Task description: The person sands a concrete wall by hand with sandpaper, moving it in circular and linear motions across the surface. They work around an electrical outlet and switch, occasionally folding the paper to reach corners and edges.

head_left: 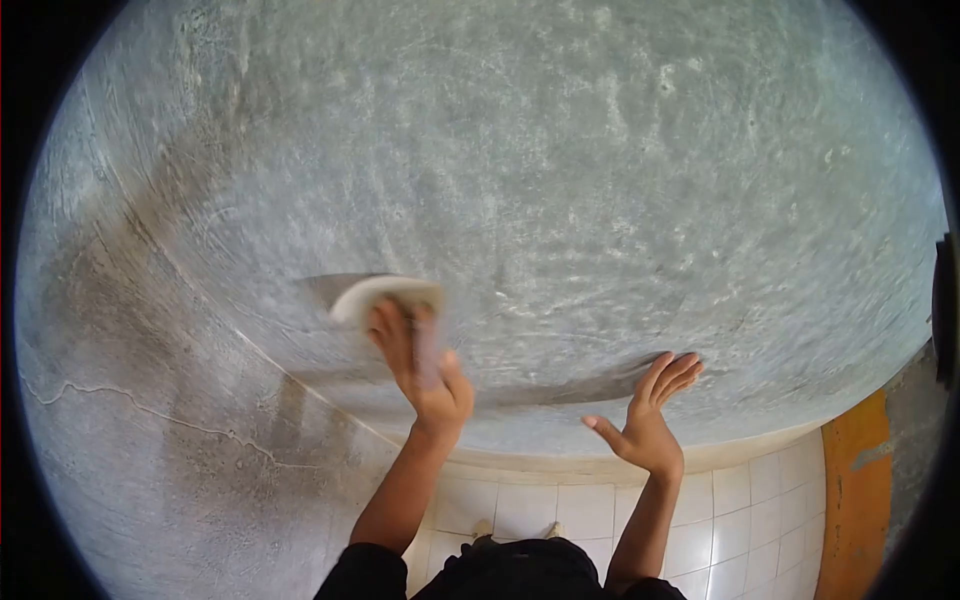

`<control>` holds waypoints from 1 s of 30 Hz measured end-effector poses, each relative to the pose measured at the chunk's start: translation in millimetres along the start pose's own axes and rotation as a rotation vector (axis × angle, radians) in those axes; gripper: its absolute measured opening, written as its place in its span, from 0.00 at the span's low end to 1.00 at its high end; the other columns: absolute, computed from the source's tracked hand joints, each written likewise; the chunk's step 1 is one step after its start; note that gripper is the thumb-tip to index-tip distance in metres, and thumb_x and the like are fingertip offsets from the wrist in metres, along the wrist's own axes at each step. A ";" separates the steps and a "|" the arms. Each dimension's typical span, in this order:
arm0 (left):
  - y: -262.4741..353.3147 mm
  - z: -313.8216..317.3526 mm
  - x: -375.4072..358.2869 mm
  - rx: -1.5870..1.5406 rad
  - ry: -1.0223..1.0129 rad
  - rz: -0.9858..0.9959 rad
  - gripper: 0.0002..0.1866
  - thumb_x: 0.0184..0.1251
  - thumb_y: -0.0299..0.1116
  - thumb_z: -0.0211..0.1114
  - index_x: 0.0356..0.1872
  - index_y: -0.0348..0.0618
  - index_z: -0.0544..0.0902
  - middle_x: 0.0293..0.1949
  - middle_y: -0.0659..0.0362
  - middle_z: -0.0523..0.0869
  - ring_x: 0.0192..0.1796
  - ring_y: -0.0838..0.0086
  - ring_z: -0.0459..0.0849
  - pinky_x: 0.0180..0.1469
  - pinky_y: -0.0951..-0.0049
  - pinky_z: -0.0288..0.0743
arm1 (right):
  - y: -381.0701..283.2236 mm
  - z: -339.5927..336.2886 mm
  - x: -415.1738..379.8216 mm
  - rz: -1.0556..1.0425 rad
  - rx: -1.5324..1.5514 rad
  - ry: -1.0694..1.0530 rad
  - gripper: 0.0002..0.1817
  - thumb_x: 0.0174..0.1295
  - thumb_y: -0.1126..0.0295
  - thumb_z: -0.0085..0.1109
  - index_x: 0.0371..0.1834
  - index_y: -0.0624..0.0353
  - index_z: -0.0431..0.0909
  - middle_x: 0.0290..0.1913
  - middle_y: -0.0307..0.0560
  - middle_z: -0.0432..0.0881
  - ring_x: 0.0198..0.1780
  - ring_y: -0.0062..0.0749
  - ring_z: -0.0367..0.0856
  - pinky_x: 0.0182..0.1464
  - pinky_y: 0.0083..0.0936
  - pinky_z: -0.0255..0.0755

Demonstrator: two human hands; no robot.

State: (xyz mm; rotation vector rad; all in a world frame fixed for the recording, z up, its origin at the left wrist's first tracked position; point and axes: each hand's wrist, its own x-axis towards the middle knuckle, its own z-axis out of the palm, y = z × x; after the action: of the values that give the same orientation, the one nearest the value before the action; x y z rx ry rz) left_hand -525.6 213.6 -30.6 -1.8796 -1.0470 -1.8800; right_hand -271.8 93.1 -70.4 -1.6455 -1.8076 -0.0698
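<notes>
My left hand (436, 392) is wrapped round a whitish flat pad with a curved edge (375, 292). The pad lies close against the grey plastered wall (560, 200) and is smeared by motion, so its exact kind does not show. To the right, my right hand (650, 430) is open and holds nothing. Its fingers stretch up along the lower part of the wall and its thumb points left. Whether the fingertips touch the wall is hard to tell. Both hands cast shadows on the plaster.
A second wall with a long crack (190, 425) meets the first in a corner at left. Below is a white tiled floor (580, 510), with my feet on it. An orange strip (855, 490) runs along the right. A dark object (944, 310) stands at the far right edge.
</notes>
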 end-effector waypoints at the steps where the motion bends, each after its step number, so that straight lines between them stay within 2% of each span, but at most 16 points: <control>1: 8.0 7.2 10.4 -0.051 0.094 -0.045 0.25 0.78 0.37 0.43 0.73 0.52 0.70 0.77 0.45 0.59 0.79 0.42 0.51 0.76 0.35 0.39 | -3.7 1.8 -0.8 0.017 0.005 0.026 0.69 0.60 0.38 0.63 0.76 0.69 0.16 0.69 0.85 0.05 0.68 0.79 -0.03 0.66 0.74 0.08; 3: 13.5 6.2 2.0 0.024 -0.119 0.253 0.26 0.79 0.37 0.42 0.74 0.41 0.66 0.77 0.42 0.56 0.79 0.42 0.49 0.76 0.35 0.37 | -11.2 2.0 2.4 0.045 0.001 0.066 0.67 0.62 0.41 0.63 0.77 0.67 0.17 0.71 0.82 0.06 0.69 0.77 -0.03 0.68 0.71 0.08; 4: 15.1 4.3 -3.5 0.064 -0.220 0.395 0.27 0.80 0.38 0.41 0.74 0.36 0.64 0.78 0.40 0.54 0.80 0.41 0.47 0.76 0.36 0.36 | -13.8 1.6 0.8 0.050 0.030 0.100 0.64 0.63 0.44 0.64 0.78 0.66 0.21 0.73 0.78 0.09 0.71 0.74 -0.01 0.69 0.70 0.10; 5: 11.0 1.6 -4.5 0.174 -0.242 0.416 0.31 0.81 0.38 0.43 0.75 0.24 0.54 0.76 0.33 0.53 0.79 0.41 0.49 0.77 0.45 0.40 | -15.9 1.8 0.4 0.050 0.061 0.136 0.60 0.64 0.48 0.64 0.79 0.64 0.25 0.75 0.75 0.11 0.73 0.72 0.01 0.70 0.69 0.11; 7: -2.2 6.8 -14.3 -0.081 -0.048 -0.074 0.31 0.80 0.42 0.44 0.76 0.35 0.56 0.77 0.35 0.49 0.80 0.41 0.45 0.77 0.40 0.37 | -16.7 0.3 -2.2 0.033 0.107 0.190 0.53 0.66 0.55 0.63 0.81 0.60 0.34 0.79 0.69 0.17 0.76 0.67 0.07 0.73 0.66 0.14; 9: -0.5 4.4 -26.2 -0.139 0.024 -0.300 0.31 0.81 0.43 0.43 0.77 0.37 0.55 0.79 0.37 0.46 0.80 0.41 0.42 0.78 0.41 0.35 | -18.9 -0.4 -9.6 0.016 0.140 0.236 0.46 0.68 0.61 0.62 0.82 0.57 0.43 0.81 0.63 0.24 0.80 0.63 0.13 0.75 0.63 0.18; 12: 4.9 -4.7 -79.8 0.177 -0.212 0.020 0.32 0.83 0.42 0.39 0.74 0.22 0.53 0.77 0.35 0.52 0.79 0.51 0.52 0.78 0.58 0.46 | -8.3 11.1 -23.8 -0.046 0.325 0.325 0.40 0.67 0.68 0.60 0.81 0.53 0.52 0.83 0.58 0.30 0.82 0.58 0.20 0.77 0.59 0.22; 13: -9.7 -1.4 -103.0 0.087 -0.136 -0.270 0.35 0.84 0.48 0.36 0.75 0.23 0.51 0.78 0.37 0.48 0.80 0.53 0.50 0.78 0.60 0.46 | -6.2 14.9 -26.1 -0.025 0.295 0.324 0.40 0.69 0.66 0.58 0.81 0.55 0.49 0.83 0.59 0.30 0.82 0.58 0.21 0.77 0.57 0.21; 16: -24.0 -9.8 -116.3 -0.363 0.137 -1.188 0.39 0.83 0.54 0.35 0.75 0.24 0.49 0.79 0.39 0.47 0.80 0.53 0.49 0.78 0.63 0.45 | -18.7 25.0 -18.6 0.107 0.265 0.311 0.42 0.71 0.61 0.57 0.82 0.56 0.45 0.82 0.60 0.28 0.81 0.58 0.19 0.77 0.58 0.19; 17: -24.9 -8.5 -127.9 -0.285 0.085 -1.059 0.40 0.82 0.56 0.34 0.75 0.23 0.49 0.78 0.39 0.49 0.79 0.54 0.51 0.78 0.63 0.46 | -15.3 31.1 -18.1 0.103 0.220 0.239 0.48 0.71 0.54 0.56 0.82 0.60 0.34 0.80 0.65 0.19 0.79 0.61 0.11 0.75 0.61 0.14; 18: -22.5 -5.2 -146.1 -0.212 0.037 -0.932 0.42 0.82 0.58 0.34 0.75 0.23 0.50 0.78 0.40 0.51 0.79 0.55 0.52 0.77 0.64 0.47 | -12.9 37.9 -15.2 0.098 0.200 0.230 0.51 0.71 0.52 0.56 0.81 0.60 0.31 0.79 0.66 0.16 0.78 0.62 0.08 0.73 0.62 0.12; 20: -35.5 -1.0 -177.1 -0.183 0.014 -0.937 0.42 0.82 0.58 0.34 0.75 0.25 0.47 0.78 0.40 0.49 0.79 0.56 0.52 0.77 0.65 0.47 | -9.8 48.2 -14.7 0.091 0.158 0.185 0.56 0.70 0.48 0.57 0.80 0.62 0.23 0.76 0.69 0.09 0.75 0.65 0.01 0.71 0.65 0.08; 22: -70.2 -4.0 -191.8 -0.268 0.069 -1.187 0.41 0.82 0.57 0.32 0.77 0.28 0.42 0.79 0.40 0.43 0.81 0.56 0.47 0.79 0.63 0.44 | -10.5 55.0 -9.4 0.100 0.089 0.186 0.60 0.68 0.45 0.57 0.78 0.63 0.19 0.74 0.72 0.05 0.72 0.68 -0.02 0.69 0.68 0.07; 25: -85.2 -13.4 -190.9 -0.468 0.057 -1.267 0.41 0.82 0.58 0.32 0.78 0.31 0.40 0.80 0.44 0.44 0.80 0.59 0.48 0.79 0.65 0.44 | -5.8 63.1 -8.3 0.091 -0.035 0.187 0.64 0.66 0.40 0.58 0.77 0.63 0.15 0.71 0.74 0.01 0.70 0.71 -0.05 0.66 0.72 0.05; 28: -90.8 -18.5 -188.0 -0.623 0.236 -1.509 0.41 0.81 0.59 0.33 0.78 0.32 0.45 0.80 0.49 0.46 0.80 0.60 0.49 0.79 0.66 0.45 | -2.4 68.4 -5.3 0.071 -0.111 0.220 0.66 0.63 0.37 0.58 0.76 0.63 0.13 0.69 0.77 0.00 0.69 0.73 -0.06 0.63 0.75 0.04; 30: -104.9 -20.5 -194.5 -0.605 0.327 -1.708 0.34 0.79 0.62 0.39 0.70 0.44 0.61 0.63 0.61 0.66 0.61 0.71 0.63 0.64 0.71 0.56 | -3.4 74.2 -4.9 0.074 -0.132 0.239 0.68 0.62 0.36 0.58 0.76 0.63 0.12 0.68 0.78 0.00 0.68 0.74 -0.06 0.62 0.76 0.03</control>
State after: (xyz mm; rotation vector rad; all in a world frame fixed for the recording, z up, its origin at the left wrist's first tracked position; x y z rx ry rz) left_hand -588.1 217.3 -243.6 -0.3515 -2.5112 -3.3753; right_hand -307.7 123.1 -128.4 -1.7133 -1.5890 -0.3455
